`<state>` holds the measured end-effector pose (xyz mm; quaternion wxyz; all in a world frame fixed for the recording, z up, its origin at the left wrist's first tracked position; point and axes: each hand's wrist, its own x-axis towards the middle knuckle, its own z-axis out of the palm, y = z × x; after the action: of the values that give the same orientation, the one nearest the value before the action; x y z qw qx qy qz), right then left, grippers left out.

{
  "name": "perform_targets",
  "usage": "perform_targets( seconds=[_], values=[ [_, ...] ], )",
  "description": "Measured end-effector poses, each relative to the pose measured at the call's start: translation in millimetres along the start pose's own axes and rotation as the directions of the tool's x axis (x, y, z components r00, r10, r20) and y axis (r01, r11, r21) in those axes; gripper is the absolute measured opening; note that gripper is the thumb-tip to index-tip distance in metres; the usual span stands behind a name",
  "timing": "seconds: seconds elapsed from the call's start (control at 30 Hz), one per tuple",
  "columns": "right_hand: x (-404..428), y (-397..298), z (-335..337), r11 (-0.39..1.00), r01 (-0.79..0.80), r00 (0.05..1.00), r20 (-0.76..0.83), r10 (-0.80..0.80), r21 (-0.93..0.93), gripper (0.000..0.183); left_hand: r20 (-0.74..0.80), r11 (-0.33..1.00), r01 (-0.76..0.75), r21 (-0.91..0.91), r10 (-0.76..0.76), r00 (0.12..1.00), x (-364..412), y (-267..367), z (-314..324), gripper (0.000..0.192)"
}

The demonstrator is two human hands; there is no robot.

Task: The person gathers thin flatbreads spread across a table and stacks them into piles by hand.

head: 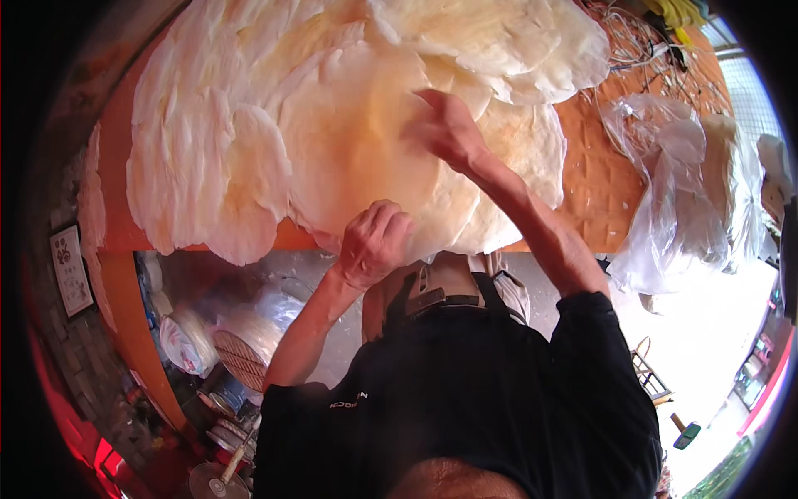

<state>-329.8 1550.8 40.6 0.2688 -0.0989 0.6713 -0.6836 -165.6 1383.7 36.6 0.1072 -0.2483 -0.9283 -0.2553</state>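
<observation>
Many thin, pale, cream-coloured sheets of soft material (206,125) overlap across an orange table (592,181); what they are made of I cannot tell. My left hand (377,240) is curled at the near edge of the middle sheet, its fingertips hidden, seemingly pinching that edge. Farther out and to the right, my right hand (442,128) is bent over the same sheet (349,143), its fingers blurred by motion. Whether it grips the sheet cannot be seen. Between both hands the surface of the sheet is blurred too.
Clear plastic bags (667,187) lie at the table's right edge, one around pale material. Behind them are tangled cords (636,50) and scraps. Below the table at left stand bagged bundles (187,343) and a round slatted object (240,362). A framed sign with writing (72,270) is at far left.
</observation>
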Motion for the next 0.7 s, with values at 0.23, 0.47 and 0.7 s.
perform_targets(
  seconds=[0.23,0.47,0.7],
  values=[
    [70,-113,-57,0.900,0.435,0.899,-0.071,-0.432,0.034,0.034,-0.287,0.980,0.199,0.012,-0.188,0.939,-37,3,-13,0.027],
    [57,11,-257,0.950,0.235,0.844,-0.441,-0.304,-0.205,0.046,-0.071,0.933,0.326,0.150,-0.318,0.945,-34,-31,27,0.064],
    [-101,99,-214,0.875,-0.429,0.758,-0.615,0.215,-0.223,0.069,-0.056,0.934,0.253,0.252,-0.247,0.967,-13,-46,52,0.052]
  ],
)
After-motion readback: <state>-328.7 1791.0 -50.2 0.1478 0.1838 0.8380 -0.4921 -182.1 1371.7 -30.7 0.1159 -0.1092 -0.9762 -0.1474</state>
